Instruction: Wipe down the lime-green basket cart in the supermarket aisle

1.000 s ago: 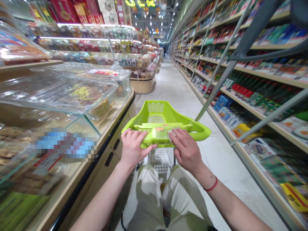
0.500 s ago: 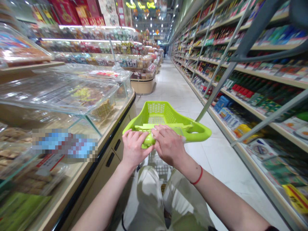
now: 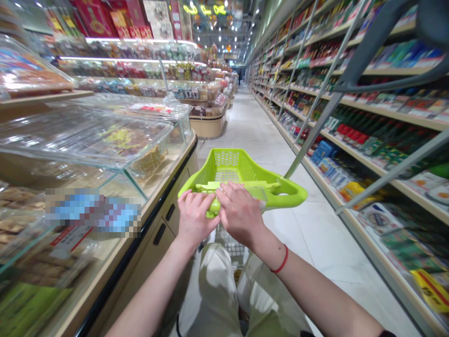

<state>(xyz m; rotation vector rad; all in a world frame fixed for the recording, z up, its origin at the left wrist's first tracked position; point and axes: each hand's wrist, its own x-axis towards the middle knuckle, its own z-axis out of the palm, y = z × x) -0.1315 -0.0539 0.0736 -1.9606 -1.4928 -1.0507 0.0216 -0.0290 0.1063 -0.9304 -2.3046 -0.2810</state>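
Observation:
A lime-green shopping cart point(image 3: 242, 171) stands in the aisle in front of me, its basket holding nothing I can see. My left hand point(image 3: 194, 217) wraps the left part of the cart's handle bar point(image 3: 286, 194). My right hand point(image 3: 238, 213) lies over the middle of the bar, close beside the left hand, with fingers curled down on it. A red string circles my right wrist. My legs in light trousers show below the cart.
A glass-covered food counter point(image 3: 105, 140) runs along my left. Stocked shelves point(image 3: 368, 121) with slanted metal struts line the right. The tiled aisle floor point(image 3: 252, 121) stretches ahead. More display counters point(image 3: 208, 112) stand farther back on the left.
My right hand has slid left along the handle bar, from right of centre to just beside my left hand. The cart has barely shifted.

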